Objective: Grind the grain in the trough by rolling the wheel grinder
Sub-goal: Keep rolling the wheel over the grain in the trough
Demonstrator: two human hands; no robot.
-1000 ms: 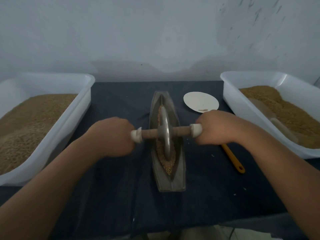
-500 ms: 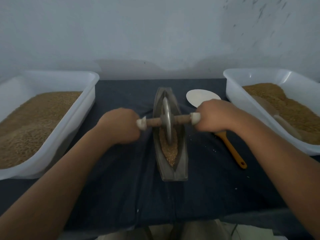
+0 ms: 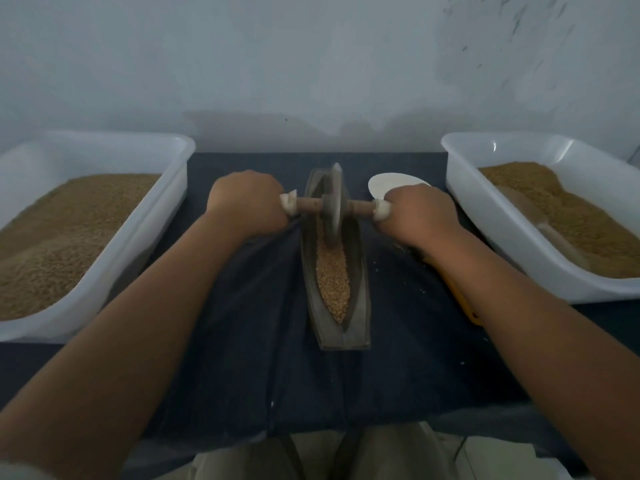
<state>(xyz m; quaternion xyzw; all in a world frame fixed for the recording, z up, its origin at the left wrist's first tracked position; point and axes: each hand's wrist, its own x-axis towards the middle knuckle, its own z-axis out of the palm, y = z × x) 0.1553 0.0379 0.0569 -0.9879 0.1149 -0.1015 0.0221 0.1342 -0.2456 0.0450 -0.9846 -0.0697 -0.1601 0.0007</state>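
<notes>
— While both hands are holding its stick, where is the wheel grinder (image 3: 335,206) sitting?
— It is standing on its edge in the trough (image 3: 360,299), near the far end, in the middle of the frame. Its wooden stick is poking out on both sides.
— What is the left hand (image 3: 247,202) doing?
— It is wrapping its fingers tight round the left end of the stick, just left of the trough.
— And the right hand (image 3: 420,214)?
— It is gripping the right end the same way, just right of the trough.
— Where is the grain (image 3: 334,282) lying?
— It is lying in the groove of the trough, from the wheel down to the near tip. The wheel is touching the far end of the pile.
— What is the trough sitting on?
— It is sitting on a dark cloth (image 3: 242,341), pointing away from the person.
— What is sitting at the sides?
— A left tub (image 3: 166,216) and a right tub (image 3: 485,216), both white, are holding more brown grain. A scoop (image 3: 540,223) is lying in the right one, half buried.
— What is peeking out by the right hand?
— A white spoon (image 3: 384,184) is showing behind it, and a yellow handle (image 3: 467,306) is sticking out under the arm. I cannot tell if they are one thing.
</notes>
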